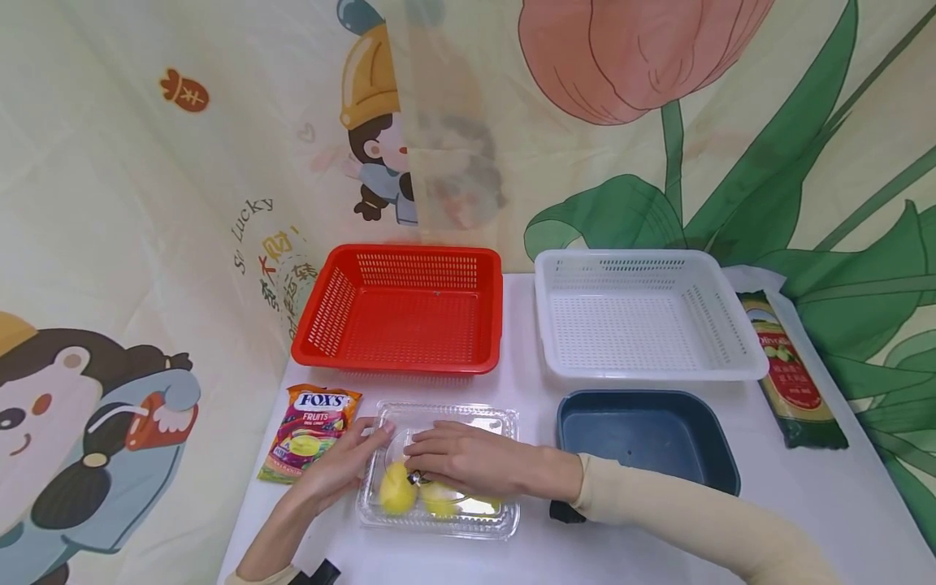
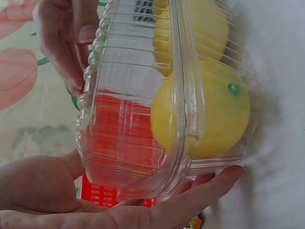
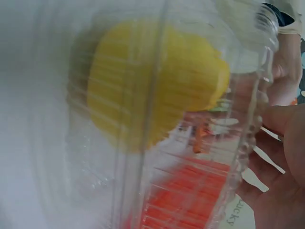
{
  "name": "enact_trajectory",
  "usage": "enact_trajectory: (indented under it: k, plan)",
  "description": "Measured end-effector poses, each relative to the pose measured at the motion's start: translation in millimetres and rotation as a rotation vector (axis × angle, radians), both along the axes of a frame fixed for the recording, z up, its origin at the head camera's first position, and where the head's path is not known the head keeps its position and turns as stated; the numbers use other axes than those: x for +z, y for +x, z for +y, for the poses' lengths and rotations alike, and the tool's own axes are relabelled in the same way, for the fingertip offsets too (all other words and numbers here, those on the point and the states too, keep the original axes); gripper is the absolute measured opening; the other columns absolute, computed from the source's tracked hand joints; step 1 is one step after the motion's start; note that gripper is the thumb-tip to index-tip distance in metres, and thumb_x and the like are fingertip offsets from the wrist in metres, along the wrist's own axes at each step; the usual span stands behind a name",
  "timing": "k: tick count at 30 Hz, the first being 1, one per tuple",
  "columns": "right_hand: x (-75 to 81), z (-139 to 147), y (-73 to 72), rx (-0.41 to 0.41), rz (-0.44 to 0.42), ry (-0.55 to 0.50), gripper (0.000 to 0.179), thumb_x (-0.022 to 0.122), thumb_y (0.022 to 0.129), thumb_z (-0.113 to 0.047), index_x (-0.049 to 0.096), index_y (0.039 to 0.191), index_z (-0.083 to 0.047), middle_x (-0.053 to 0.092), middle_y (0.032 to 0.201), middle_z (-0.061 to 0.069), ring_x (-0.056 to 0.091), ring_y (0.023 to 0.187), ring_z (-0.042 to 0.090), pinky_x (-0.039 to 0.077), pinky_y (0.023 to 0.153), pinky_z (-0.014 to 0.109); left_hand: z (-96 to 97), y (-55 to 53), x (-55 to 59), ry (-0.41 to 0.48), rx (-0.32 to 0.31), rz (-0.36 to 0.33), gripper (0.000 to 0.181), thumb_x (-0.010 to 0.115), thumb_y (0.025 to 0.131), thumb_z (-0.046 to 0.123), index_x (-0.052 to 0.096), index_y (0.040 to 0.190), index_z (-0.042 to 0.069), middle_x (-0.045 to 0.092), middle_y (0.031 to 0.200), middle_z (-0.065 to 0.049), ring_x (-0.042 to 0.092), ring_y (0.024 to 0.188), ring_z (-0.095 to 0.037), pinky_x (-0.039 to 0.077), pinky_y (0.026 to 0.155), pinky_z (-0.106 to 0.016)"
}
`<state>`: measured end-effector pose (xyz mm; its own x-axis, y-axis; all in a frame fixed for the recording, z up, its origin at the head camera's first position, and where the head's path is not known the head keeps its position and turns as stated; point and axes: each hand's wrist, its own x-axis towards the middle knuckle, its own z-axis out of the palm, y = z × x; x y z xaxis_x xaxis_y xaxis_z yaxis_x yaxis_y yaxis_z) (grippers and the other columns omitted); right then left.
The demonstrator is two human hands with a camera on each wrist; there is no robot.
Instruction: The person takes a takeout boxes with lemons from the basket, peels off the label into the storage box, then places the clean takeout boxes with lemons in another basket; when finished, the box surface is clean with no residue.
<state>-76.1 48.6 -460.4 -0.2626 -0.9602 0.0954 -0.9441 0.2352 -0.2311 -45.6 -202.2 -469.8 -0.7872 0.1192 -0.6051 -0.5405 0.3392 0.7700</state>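
A clear plastic clamshell box (image 1: pixel 504 520) with a closed lid lies on the table. Several yellow lemons (image 1: pixel 397 490) show through its walls; one lemon (image 2: pixel 214 109) has a green tip. At the box's left end, my left hand (image 1: pixel 351 459) holds the side, thumb near the lid's edge and fingers along the wall. Across the top of the lid rests my right hand (image 1: pixel 468 459), its fingers stretched to the left and covering part of the lemons. The right wrist view shows the right hand (image 3: pixel 281 167) beyond the ribbed lid.
Behind the box stand a red basket (image 1: pixel 395 366) and a white basket (image 1: pixel 658 370). A dark blue tray (image 1: pixel 636 398) sits to the right, partly behind the right sleeve. A Fox's candy bag (image 1: pixel 310 431) lies at left; a red-and-green packet (image 1: pixel 793 374) lies at far right.
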Motion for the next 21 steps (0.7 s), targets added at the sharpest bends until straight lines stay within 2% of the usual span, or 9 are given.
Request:
enact_trajectory:
  k: [6, 13, 21]
  plan:
    - [-5.8, 1.3, 2.9, 0.016, 0.111, -0.011, 0.03, 0.061, 0.101, -0.02, 0.065, 0.131, -0.018, 0.06, 0.144, -0.003, 0.052, 0.139, 0.014, 0.032, 0.123, 0.036, -0.9, 0.1, -1.3, 0.005, -0.001, 0.006, 0.072, 0.056, 0.101, 0.048, 0.027, 0.154, 0.008, 0.037, 0.153, -0.027, 0.034, 0.141, -0.052, 0.04, 0.102, -0.076]
    - [-6.6, -0.9, 4.3, -0.002, 0.107, -0.044, 0.027, 0.064, 0.1, -0.019, 0.068, 0.127, -0.019, 0.063, 0.14, -0.004, 0.056, 0.131, 0.012, 0.038, 0.119, 0.029, -2.0, 0.5, -1.1, 0.001, -0.01, 0.006, 0.075, 0.055, 0.101, 0.05, 0.026, 0.154, 0.007, 0.034, 0.155, -0.027, 0.032, 0.142, -0.053, 0.039, 0.102, -0.077]
    - [-6.3, -2.2, 3.4, -0.017, 0.097, -0.075, 0.024, 0.066, 0.099, -0.021, 0.07, 0.122, -0.021, 0.066, 0.13, -0.007, 0.056, 0.123, 0.009, 0.044, 0.108, 0.026, -1.6, 0.1, -1.2, -0.013, -0.009, 0.002, 0.076, 0.056, 0.099, 0.054, 0.028, 0.154, 0.009, 0.039, 0.153, -0.026, 0.035, 0.141, -0.051, 0.041, 0.101, -0.076]
